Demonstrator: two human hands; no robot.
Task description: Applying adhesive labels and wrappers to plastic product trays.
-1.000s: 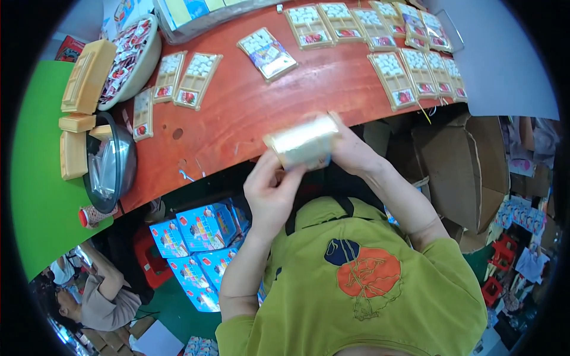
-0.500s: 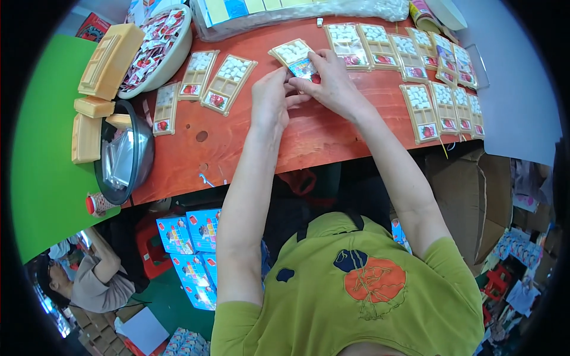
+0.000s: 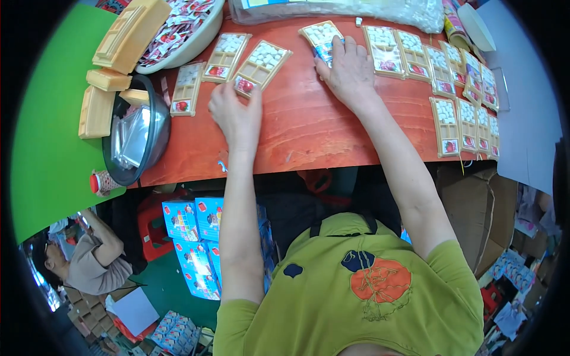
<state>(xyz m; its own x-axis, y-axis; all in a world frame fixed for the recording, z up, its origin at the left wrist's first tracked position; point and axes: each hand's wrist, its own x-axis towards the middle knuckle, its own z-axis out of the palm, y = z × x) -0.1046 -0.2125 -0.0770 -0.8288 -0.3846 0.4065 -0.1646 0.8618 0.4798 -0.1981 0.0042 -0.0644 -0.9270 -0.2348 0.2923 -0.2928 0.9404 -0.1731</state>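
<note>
My right hand [image 3: 349,74] lies over the near part of a tan compartment tray [image 3: 320,29] filled with small white pieces at its far end. Under its outstretched fingers a blue packet [image 3: 324,52] shows in part; the rest is hidden. Farther left, my left hand [image 3: 236,118] has its fingers apart at the near end of a similar tray [image 3: 267,54], which holds white pieces, vacant compartments and a red strawberry-printed packet [image 3: 244,85]. Whether those fingertips touch the tray is unclear. Two more such trays, one upright-lying [image 3: 227,54] and one nearer [image 3: 186,89], are to its left.
Several filled trays [image 3: 448,127] stand in rows on the right. At far left are a white tub [image 3: 205,38] of small packets, stacked tan trays [image 3: 98,113] and a dark bowl [image 3: 159,133] with clear wrappers. A plastic-covered bundle [image 3: 332,15] lies at the back.
My left hand has left the tray with the blue packet and moved left to another tray. My right hand stays at the first tray. The whole view has shifted.
</note>
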